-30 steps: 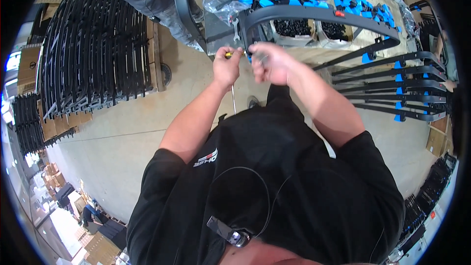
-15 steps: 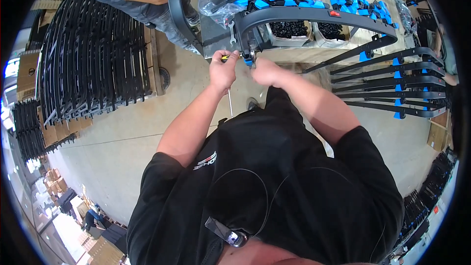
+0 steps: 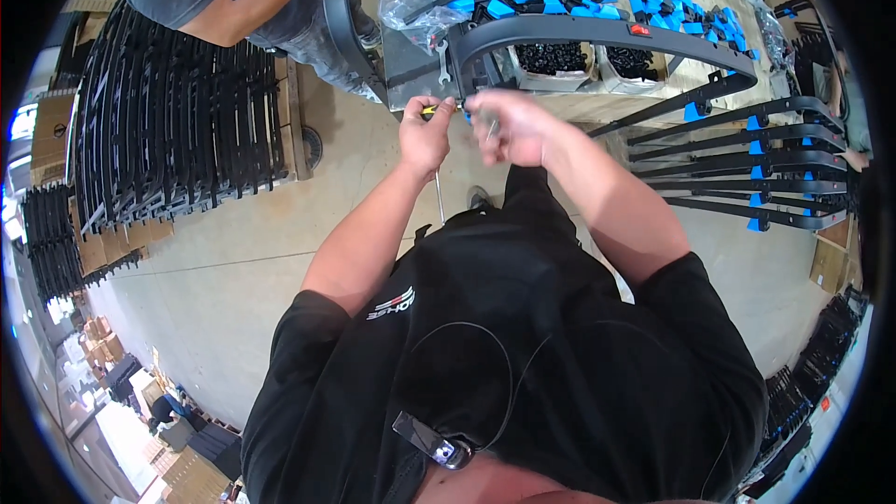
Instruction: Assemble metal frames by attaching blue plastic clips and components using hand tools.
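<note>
Gripping a yellow-handled screwdriver (image 3: 427,111) in my closed left hand (image 3: 425,133), I log my right hand (image 3: 509,124) pinched shut on something too small to tell, both at the near end of the curved black frame (image 3: 597,33) resting on the tabletop (image 3: 411,75). Frame: rigid, likely weighty, smooth-coated; best held along the arc near its end. Change since half a second ago: hands sit nearly as before, while the co-worker's arm (image 3: 252,9) has shifted slightly.
</note>
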Demonstrator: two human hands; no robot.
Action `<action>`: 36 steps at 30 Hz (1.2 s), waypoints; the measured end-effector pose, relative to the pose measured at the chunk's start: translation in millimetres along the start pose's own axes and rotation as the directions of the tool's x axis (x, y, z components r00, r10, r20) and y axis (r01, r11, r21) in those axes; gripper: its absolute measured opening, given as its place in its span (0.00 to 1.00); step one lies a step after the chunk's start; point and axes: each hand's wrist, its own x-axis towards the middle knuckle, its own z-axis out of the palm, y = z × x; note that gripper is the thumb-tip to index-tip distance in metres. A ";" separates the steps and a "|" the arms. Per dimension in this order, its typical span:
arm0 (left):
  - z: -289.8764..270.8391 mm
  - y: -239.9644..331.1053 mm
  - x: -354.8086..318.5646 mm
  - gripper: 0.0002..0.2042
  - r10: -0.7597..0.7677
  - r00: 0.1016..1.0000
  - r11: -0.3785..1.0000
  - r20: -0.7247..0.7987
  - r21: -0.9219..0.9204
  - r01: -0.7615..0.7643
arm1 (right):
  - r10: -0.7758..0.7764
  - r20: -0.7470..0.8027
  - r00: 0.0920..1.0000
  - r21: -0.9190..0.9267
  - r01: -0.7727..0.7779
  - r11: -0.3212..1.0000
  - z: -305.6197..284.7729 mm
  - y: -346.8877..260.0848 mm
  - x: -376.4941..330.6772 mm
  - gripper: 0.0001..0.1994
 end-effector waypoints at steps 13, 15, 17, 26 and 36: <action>1.9 5.8 -7.9 0.10 -0.012 1.000 0.999 0.000 -0.030 0.012 | -0.043 -0.067 0.997 -0.406 0.012 0.914 4.7 10.1 -4.7 0.12; 1.6 2.1 -3.5 0.10 0.009 1.000 1.000 0.015 -0.016 -0.009 | -0.550 -0.003 0.835 -0.996 0.047 0.075 -29.4 44.0 45.3 0.12; -2.5 1.1 -4.0 0.10 -0.047 0.999 0.997 0.026 -0.068 0.048 | -0.582 -0.101 0.807 -0.992 -0.129 -0.007 -12.3 41.8 40.6 0.12; -0.1 0.5 -4.7 0.11 -0.019 0.999 0.996 0.030 -0.082 0.022 | -0.606 -0.056 0.793 -0.998 -0.065 0.007 -22.8 50.1 48.2 0.12; -1.0 -4.8 -1.6 0.10 0.021 1.000 1.000 0.003 -0.017 -0.020 | -0.601 -0.063 0.796 -0.998 -0.048 0.041 -28.0 49.4 51.0 0.14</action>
